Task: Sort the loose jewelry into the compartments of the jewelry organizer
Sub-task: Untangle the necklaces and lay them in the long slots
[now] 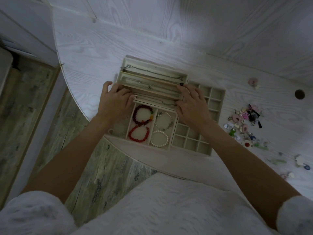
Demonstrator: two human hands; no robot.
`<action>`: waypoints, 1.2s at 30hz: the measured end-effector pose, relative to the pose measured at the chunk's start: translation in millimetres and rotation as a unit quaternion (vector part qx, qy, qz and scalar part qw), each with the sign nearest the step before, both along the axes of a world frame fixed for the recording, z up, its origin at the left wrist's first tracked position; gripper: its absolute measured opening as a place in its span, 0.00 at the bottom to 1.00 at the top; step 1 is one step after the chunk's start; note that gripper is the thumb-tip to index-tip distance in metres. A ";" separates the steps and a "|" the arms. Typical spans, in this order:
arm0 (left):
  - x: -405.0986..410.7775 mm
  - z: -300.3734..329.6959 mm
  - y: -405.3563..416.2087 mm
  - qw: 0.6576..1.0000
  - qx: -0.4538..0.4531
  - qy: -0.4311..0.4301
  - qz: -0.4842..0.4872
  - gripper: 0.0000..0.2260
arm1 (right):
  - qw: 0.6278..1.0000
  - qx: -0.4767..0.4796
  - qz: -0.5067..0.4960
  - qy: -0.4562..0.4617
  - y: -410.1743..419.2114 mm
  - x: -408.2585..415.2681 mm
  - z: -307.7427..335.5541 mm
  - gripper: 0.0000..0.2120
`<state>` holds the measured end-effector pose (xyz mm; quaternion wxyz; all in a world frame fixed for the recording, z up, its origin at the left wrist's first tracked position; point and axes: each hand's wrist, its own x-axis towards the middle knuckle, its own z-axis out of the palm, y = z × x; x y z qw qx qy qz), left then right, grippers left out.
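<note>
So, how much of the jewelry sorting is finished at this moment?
Done: the red bead bracelet, white pearl bracelet and thin silver bangle lie in the beige bracelet tray; chains lie in the long necklace tray. In hand: the left hand and right hand hold that necklace tray at its ends. Left: the colourful pile of small loose pieces on the white table; the visible cells of the small-cell grid tray look empty.

Four bracelets (143,114) are showing in the near tray (169,147), three trays are sitting out, two hands (116,99) are resting on them.
</note>
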<state>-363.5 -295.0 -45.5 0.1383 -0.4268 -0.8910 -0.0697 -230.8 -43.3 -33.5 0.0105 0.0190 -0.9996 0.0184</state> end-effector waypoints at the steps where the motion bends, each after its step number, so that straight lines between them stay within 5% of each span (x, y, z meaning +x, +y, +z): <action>1: -1.1 -0.2 -1.3 1.000 -0.001 0.004 -0.002 0.16 | 1.000 0.000 -0.001 -0.002 -0.1 0.1 0.2 0.21; 13: -1.3 -5.4 -5.1 1.000 -0.011 0.006 0.015 0.16 | 1.000 -0.005 -0.016 -0.026 -0.5 4.1 -3.5 0.13; 19: -0.9 -5.3 -5.1 0.999 -0.019 0.009 0.034 0.16 | 0.999 -0.025 -0.030 -0.028 -4.1 5.0 -5.2 0.16; 25: -0.6 -6.1 -7.2 0.998 -0.022 -0.026 0.049 0.18 | 0.985 -0.154 -0.074 -0.026 -7.4 4.3 -2.8 0.21; 31: 1.4 -7.7 -8.1 0.999 -0.014 -0.017 0.042 0.16 | 0.994 -0.111 -0.010 -0.016 -11.3 2.1 -8.1 0.19; 36: -0.3 -6.0 -7.8 0.999 -0.016 -0.021 0.039 0.16 | 0.987 -0.140 -0.060 -0.054 -10.6 3.1 -2.0 0.23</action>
